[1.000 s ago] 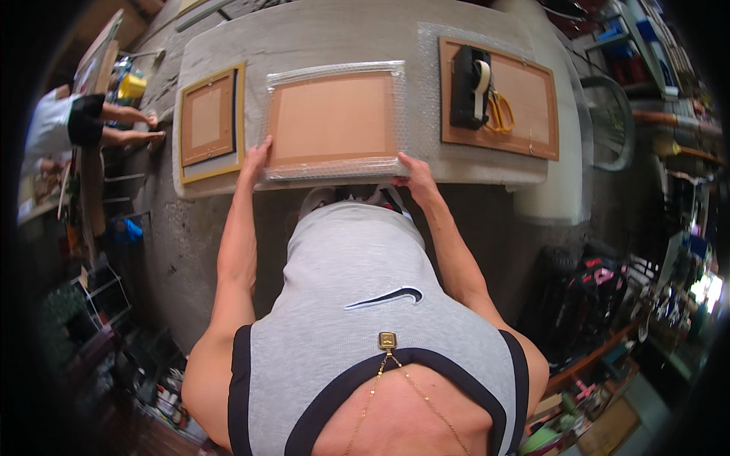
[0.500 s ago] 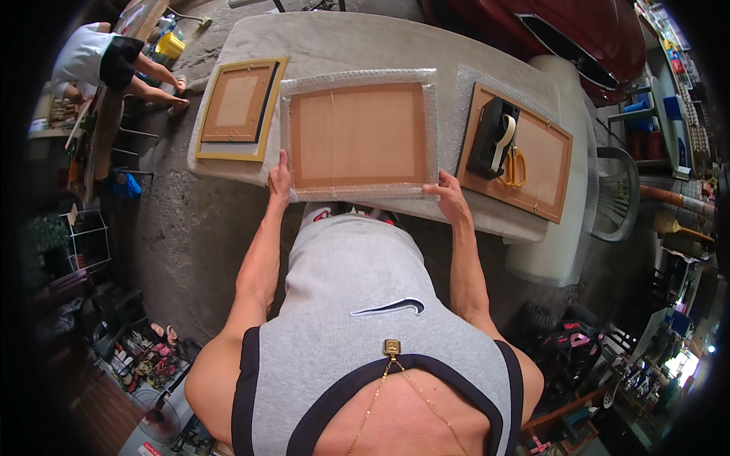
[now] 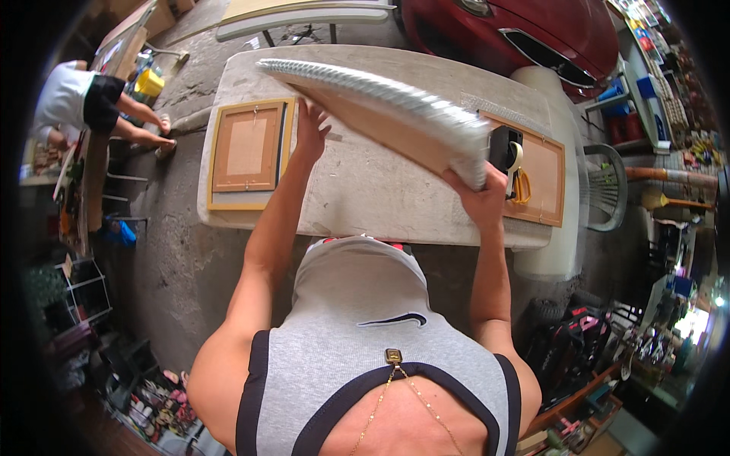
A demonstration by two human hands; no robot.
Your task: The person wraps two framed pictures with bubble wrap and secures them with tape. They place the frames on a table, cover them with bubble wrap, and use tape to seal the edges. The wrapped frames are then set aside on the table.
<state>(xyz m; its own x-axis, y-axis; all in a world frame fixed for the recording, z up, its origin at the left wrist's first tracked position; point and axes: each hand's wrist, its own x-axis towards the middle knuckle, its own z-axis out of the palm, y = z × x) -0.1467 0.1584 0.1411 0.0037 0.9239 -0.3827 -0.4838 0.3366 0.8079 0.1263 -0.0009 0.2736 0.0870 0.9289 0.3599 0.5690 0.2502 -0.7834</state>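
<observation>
A picture frame (image 3: pixel 380 125) wrapped in bubble wrap is tilted up above the table, its brown back facing partly down. My right hand (image 3: pixel 484 196) grips it at its near right corner, fingers closed around the edge. Below the frame's far left end, my left hand (image 3: pixel 310 135) is raised with its fingers apart, holding nothing. Beside that hand, a smaller brown frame (image 3: pixel 247 148) lies face down on a gold frame (image 3: pixel 215 178). Under and beyond my right hand lies another face-down frame (image 3: pixel 544 171), bearing a black tape dispenser (image 3: pixel 502 148) and yellow-handled scissors (image 3: pixel 522 186).
The pale table (image 3: pixel 357 197) stands before me. A large roll of bubble wrap (image 3: pixel 547 258) is at its right end, next to a grey chair (image 3: pixel 607 190). Beyond sits a dark red car (image 3: pixel 525 34). Another person (image 3: pixel 68 95) bends over a bench at far left.
The wrapped frame has swung from flat to tilted, moving up and right in my right hand. My left hand has let go of its left edge and moved forward.
</observation>
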